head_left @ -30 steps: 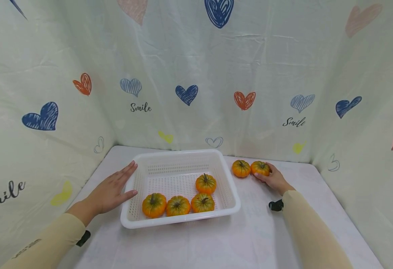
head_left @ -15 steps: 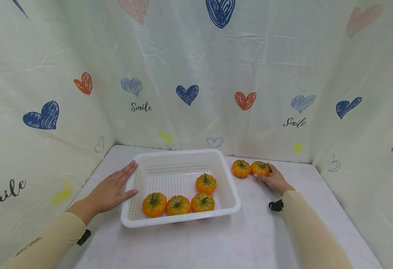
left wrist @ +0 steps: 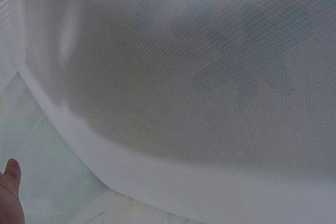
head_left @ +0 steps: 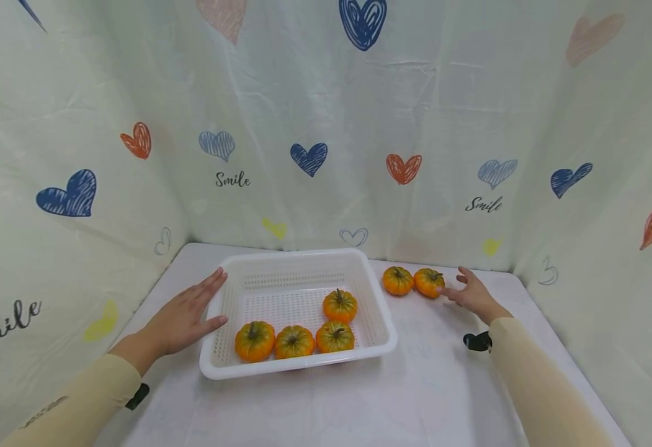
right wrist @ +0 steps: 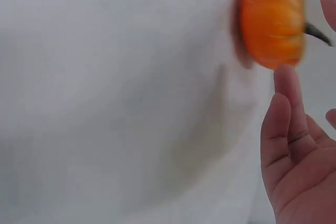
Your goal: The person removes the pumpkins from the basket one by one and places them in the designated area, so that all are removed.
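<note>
Nearest on the bench (head_left: 314,410), a white perforated basket (head_left: 298,366) holds four ribbed pumpkins (head_left: 255,342), orange streaked with green around dark stems, three in a row along its front wall and one behind the rightmost, while the left hand (head_left: 185,318) lies with straight fingers at its left rim, clamped on nothing. Beyond its right side, two matching pumpkins (head_left: 397,281) sit side by side, the right hand's grip (head_left: 473,295) apart and empty by the outer one, contact uncertain; the work looks partly done, four inside, two outside.
</note>
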`<state>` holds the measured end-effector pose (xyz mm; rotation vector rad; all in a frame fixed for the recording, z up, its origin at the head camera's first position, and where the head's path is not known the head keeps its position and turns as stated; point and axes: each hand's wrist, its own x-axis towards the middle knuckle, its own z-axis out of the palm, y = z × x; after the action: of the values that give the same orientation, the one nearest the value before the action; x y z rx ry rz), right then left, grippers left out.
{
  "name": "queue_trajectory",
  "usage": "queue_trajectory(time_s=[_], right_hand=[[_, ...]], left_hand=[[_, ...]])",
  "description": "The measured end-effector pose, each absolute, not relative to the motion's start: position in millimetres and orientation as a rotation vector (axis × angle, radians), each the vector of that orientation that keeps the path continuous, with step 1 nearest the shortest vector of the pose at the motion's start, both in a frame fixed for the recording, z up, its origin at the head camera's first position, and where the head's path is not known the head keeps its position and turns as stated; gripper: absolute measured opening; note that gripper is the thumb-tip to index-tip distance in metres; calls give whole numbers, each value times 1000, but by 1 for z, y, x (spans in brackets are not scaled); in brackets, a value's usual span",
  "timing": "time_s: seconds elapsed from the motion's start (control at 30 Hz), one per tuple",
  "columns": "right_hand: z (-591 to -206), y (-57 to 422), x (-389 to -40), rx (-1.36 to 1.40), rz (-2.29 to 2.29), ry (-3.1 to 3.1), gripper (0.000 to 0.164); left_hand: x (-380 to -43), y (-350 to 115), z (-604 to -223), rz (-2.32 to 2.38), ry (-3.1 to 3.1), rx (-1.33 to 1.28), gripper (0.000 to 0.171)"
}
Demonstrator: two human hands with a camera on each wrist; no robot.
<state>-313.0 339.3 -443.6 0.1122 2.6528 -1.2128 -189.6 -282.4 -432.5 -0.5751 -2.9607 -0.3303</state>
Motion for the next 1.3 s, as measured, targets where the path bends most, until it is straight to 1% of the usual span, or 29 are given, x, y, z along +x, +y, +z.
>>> queue_trajectory(time_s=[0.17, 0.27, 0.33, 0.53, 0.67, 0.8, 0.97, 1.13, 1.3], right_hand=[[-406, 341, -308, 24, -1214, 2711, 108], [-382, 330, -307, -43, -1211, 2753, 110], [-368, 320, -306, -109, -1205, 2771, 107], [-333, 266, -306, -357, -1160, 2754, 91], [-319, 219, -303, -506, -1143, 2683, 87], [-314, 177, -299, -619, -1071, 2605, 85], [-319, 137, -296, -634, -992, 2528, 84], [-336, 114, -295, -602, -953, 2498, 85], [-353, 102, -290, -540, -905, 2459, 87]], left_hand=[[-190, -283, -434, -321, -2953, -578, 88], [-190, -283, -434, -322, -2947, -581, 88], [-189, -283, -434, -326, -2940, -580, 88], [-189, -284, -431, -332, -2948, -574, 88], [-189, -283, -430, -336, -2952, -579, 87], [-189, -282, -431, -344, -2949, -585, 87], [-189, -283, -433, -342, -2948, -583, 88], [-188, -283, -433, -340, -2951, -581, 88], [-188, -284, -433, -346, -2952, -582, 87]])
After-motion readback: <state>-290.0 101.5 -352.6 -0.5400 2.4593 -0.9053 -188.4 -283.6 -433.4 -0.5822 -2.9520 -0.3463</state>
